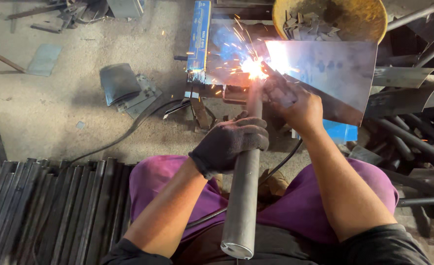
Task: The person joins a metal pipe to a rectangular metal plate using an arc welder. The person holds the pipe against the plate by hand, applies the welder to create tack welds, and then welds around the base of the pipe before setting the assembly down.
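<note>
Pipe (244, 196), long and grey, runs from the lap up to a bright weld spark (254, 67) beside the metal sheet (334, 73). Left hand (231, 142), in a dark glove, wraps tight around the pipe's middle. Right hand (298, 105), bare, clamps a welding holder (279, 88) at the sparks.

My left hand (231, 140) has a dark charcoal knit glove on, my right hand (300, 110) is bare. The pipe (244, 196) is plain dull grey. Sparks (253, 66) are white-hot in the middle, orange at the edges, with a bluish haze around them. My trousers (300, 201) are purple-magenta. The electrode box (198, 34) is bright blue, the bowl (369, 24) is mustard yellow, and the sheet metal (334, 73) is silvery grey.
</note>
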